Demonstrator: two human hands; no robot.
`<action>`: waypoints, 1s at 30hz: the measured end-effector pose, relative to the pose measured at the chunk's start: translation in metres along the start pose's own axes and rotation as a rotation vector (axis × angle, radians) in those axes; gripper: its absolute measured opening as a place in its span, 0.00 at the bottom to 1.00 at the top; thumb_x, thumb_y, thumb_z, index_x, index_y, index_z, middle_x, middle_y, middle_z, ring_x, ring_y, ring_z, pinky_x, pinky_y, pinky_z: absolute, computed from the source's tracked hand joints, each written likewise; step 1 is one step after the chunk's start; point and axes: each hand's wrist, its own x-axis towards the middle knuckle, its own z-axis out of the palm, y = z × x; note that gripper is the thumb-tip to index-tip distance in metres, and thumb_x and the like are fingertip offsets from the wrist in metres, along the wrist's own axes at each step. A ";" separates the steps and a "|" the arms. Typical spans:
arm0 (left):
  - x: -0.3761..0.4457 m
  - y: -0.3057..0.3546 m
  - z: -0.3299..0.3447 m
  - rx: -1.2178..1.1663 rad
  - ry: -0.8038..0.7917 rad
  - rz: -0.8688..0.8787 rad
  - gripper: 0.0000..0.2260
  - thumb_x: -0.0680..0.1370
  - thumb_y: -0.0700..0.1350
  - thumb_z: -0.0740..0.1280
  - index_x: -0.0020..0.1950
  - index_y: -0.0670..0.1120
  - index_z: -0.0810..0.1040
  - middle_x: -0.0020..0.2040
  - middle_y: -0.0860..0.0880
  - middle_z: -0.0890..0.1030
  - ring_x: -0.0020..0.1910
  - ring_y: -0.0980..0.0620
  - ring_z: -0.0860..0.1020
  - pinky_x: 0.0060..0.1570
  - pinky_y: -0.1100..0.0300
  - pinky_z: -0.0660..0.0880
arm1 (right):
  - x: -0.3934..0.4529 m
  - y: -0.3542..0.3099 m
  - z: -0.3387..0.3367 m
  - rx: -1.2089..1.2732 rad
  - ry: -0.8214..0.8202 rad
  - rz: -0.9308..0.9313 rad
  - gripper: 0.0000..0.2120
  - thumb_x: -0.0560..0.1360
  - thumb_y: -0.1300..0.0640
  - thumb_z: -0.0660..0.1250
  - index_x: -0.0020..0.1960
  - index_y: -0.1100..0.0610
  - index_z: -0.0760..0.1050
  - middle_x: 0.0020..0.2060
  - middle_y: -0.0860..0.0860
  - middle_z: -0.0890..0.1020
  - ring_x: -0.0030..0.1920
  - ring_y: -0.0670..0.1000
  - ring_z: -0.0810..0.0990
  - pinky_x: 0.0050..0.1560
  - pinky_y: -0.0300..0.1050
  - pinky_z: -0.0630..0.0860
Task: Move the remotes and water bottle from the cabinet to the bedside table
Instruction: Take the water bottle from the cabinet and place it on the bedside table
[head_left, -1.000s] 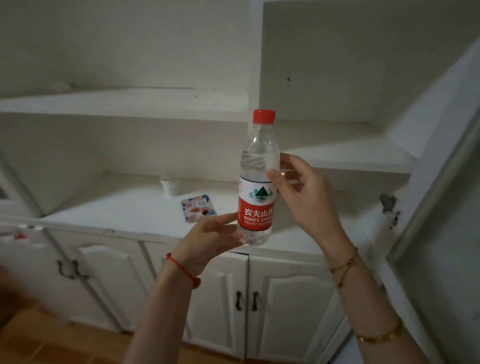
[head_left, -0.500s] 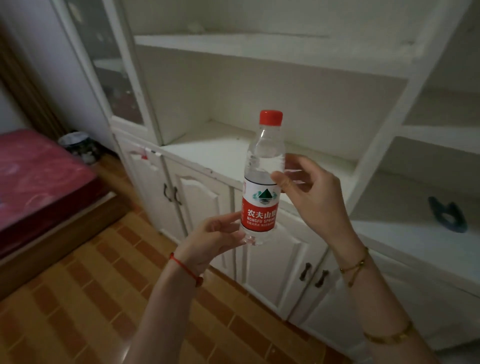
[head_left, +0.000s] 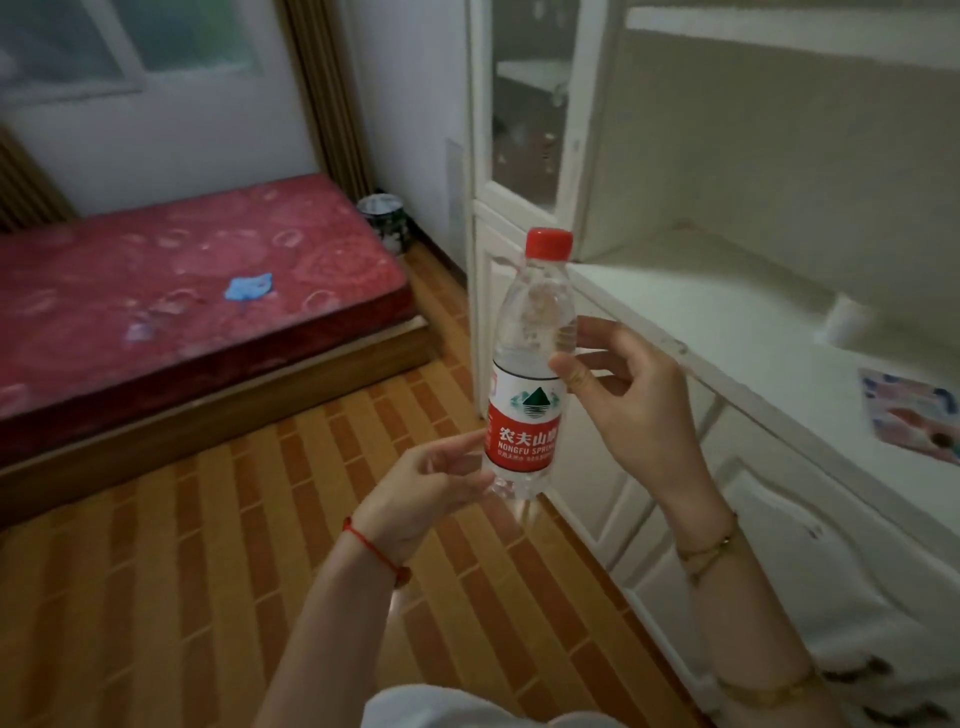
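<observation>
View swung left: bed (head_left: 171, 291) now visible. Both hands, left (head_left: 426, 486) and right (head_left: 631, 400), still clamped on bottle (head_left: 530, 374), upright.

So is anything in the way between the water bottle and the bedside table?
Cannot tell: no bedside table is in view. The water bottle is held upright in both the left hand and right hand, over bare floor between bed and cabinet.

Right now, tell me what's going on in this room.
A person is holding a water bottle upright in both hands: the right hand pinches its middle, and the left hand steadies it near the base. It is off the white cabinet, over the tiled floor. A bed with a red mattress lies to the left. No bedside table or remotes are in view.
</observation>
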 end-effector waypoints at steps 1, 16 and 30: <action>-0.003 0.001 -0.015 -0.012 0.031 -0.002 0.21 0.76 0.31 0.66 0.66 0.48 0.76 0.57 0.44 0.84 0.60 0.44 0.80 0.65 0.48 0.73 | 0.007 -0.001 0.017 0.020 -0.027 -0.003 0.17 0.71 0.44 0.69 0.58 0.47 0.77 0.49 0.39 0.83 0.48 0.40 0.83 0.45 0.32 0.79; -0.004 0.004 -0.197 -0.198 0.511 -0.010 0.21 0.75 0.31 0.67 0.64 0.49 0.77 0.55 0.50 0.85 0.58 0.52 0.81 0.61 0.54 0.76 | 0.126 0.005 0.247 0.149 -0.510 -0.168 0.19 0.75 0.42 0.69 0.63 0.48 0.77 0.53 0.41 0.84 0.55 0.43 0.82 0.53 0.49 0.81; 0.059 0.064 -0.388 -0.410 0.907 0.057 0.20 0.73 0.30 0.68 0.56 0.53 0.78 0.53 0.50 0.85 0.55 0.53 0.83 0.55 0.60 0.79 | 0.296 -0.021 0.492 0.336 -0.875 -0.326 0.16 0.75 0.51 0.72 0.61 0.55 0.78 0.51 0.45 0.84 0.52 0.45 0.83 0.54 0.48 0.81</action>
